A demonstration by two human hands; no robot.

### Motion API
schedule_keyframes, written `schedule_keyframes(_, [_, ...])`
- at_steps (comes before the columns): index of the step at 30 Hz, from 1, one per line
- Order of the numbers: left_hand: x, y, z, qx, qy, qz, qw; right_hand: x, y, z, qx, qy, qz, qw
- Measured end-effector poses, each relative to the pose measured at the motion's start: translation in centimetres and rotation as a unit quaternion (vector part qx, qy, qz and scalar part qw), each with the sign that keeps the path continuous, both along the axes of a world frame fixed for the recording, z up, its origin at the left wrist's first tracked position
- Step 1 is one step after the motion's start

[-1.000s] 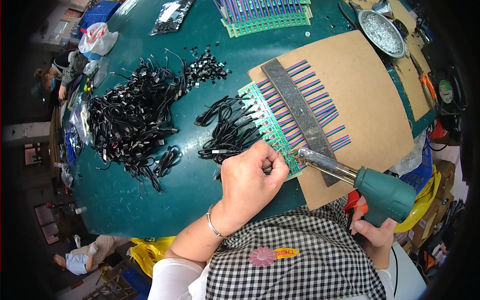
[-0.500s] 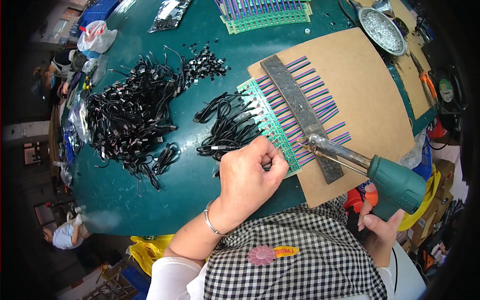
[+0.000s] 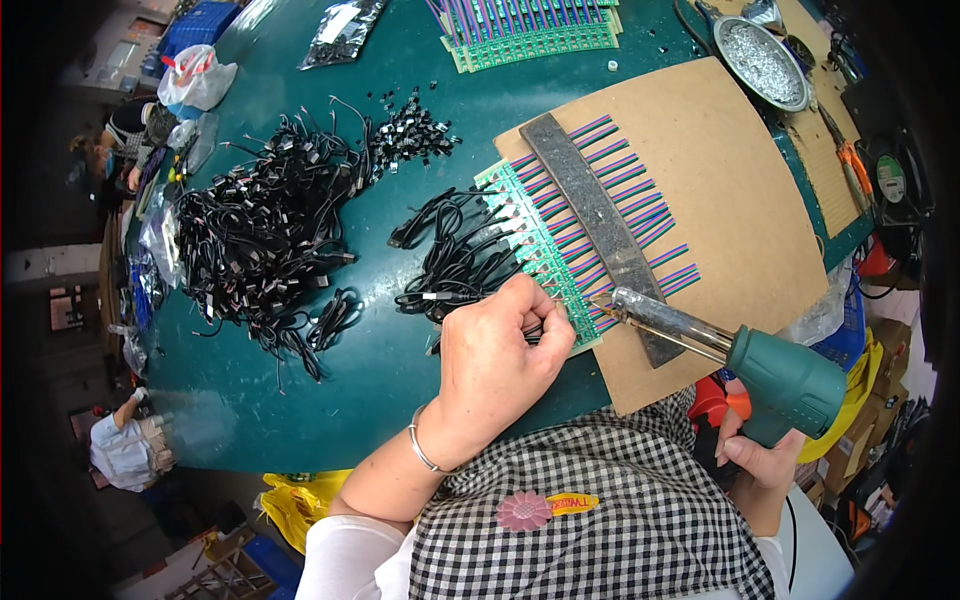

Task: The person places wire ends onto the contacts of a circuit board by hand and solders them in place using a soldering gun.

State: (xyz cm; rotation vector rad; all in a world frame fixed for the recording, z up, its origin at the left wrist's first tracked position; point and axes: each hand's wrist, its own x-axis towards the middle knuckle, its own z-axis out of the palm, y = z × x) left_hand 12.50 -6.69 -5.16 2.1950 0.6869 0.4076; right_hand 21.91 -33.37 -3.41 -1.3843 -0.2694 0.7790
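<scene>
My left hand is closed in a pinch at the near end of a green circuit board strip. Part of a black cable shows between its fingers; the fingertips' exact hold is hidden. Wrapped round the handle of a green soldering gun, my right hand holds it at the right. The gun's metal tip reaches the board's edge beside my left fingers; contact cannot be made out. A dark flat bar lies across the striped wires coming off the board. Several black cables run from the board's left side.
Under the bar lies a brown board. A large heap of black cables and small black parts sit to the left. More circuit boards lie at the back, and a metal bowl stands at the far right.
The soldering gun's tip has shifted slightly toward me, down along the board's edge. My left hand stays in place. A person in the left background has moved.
</scene>
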Motion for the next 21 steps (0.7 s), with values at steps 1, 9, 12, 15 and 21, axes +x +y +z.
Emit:
schedule_keyframes(1, [-0.1, 0.0, 0.1, -0.011, 0.011, 0.0, 1.0, -0.1, -0.1, -0.2, 0.0, 0.0, -0.001, 1.0])
schedule_keyframes(9, [-0.4, 0.5, 0.2, -0.037, 0.013, -0.028, 0.999, -0.3, -0.7, -0.7, -0.002, 0.012, -0.027, 1.0])
schedule_keyframes(12, [-0.5, 0.4, 0.3, -0.076, 0.05, -0.024, 0.996, -0.4, -0.6, -0.7, -0.001, 0.015, -0.034, 0.999])
schedule_keyframes(15, [-0.7, -0.1, 0.2, -0.102, 0.049, -0.006, 0.994, -0.5, -0.4, -0.6, -0.001, 0.016, -0.036, 0.999])
schedule_keyframes(21, [-0.8, -0.9, -0.5, -0.017, 0.001, 0.012, 1.0, -0.7, -0.3, -0.7, 0.0, 0.006, -0.027, 1.0])
